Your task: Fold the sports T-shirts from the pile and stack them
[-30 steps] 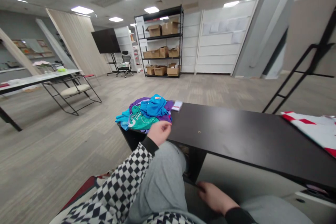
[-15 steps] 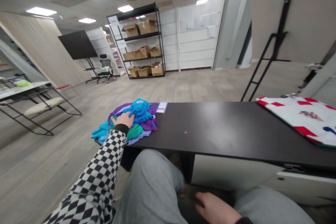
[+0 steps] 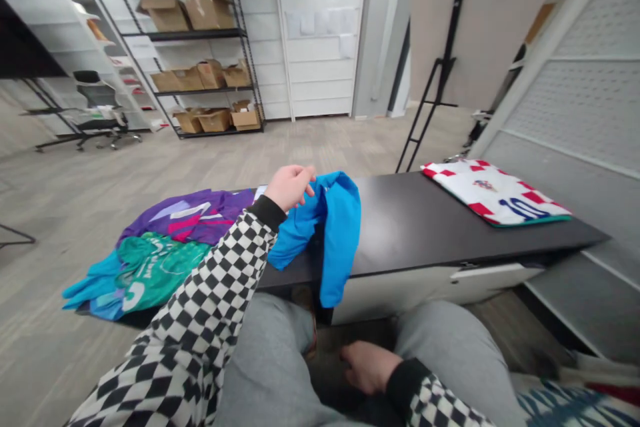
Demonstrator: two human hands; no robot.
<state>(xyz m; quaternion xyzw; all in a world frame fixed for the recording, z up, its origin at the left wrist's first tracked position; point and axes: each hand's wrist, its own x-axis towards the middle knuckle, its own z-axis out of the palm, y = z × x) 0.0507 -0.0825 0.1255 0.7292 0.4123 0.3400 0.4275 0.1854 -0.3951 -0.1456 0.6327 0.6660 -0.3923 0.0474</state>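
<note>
My left hand (image 3: 290,187) is raised over the black table top (image 3: 415,227), its fingers curled at the upper edge of a bright blue garment (image 3: 337,233). That garment hangs down past the table's front edge. To the left of my hand lie a purple printed jersey (image 3: 193,217) and a green printed jersey (image 3: 160,270), with a lighter blue garment (image 3: 95,293) at the left end, partly over the edge. My right hand (image 3: 367,367) rests low between my knees, holding nothing. A red-and-white checked jersey (image 3: 493,193) lies folded at the table's far right.
My grey-trousered knees (image 3: 265,367) sit below the table's front edge. A white drawer unit (image 3: 425,287) stands under the table. A pegboard panel (image 3: 585,100) rises on the right. Metal shelving with cardboard boxes (image 3: 200,47) and an office chair (image 3: 95,107) stand at the back.
The heap has spread into separate flat garments. The bright blue garment now hangs apart from it, at my left hand. The view has turned right, and my right hand has moved up between my knees.
</note>
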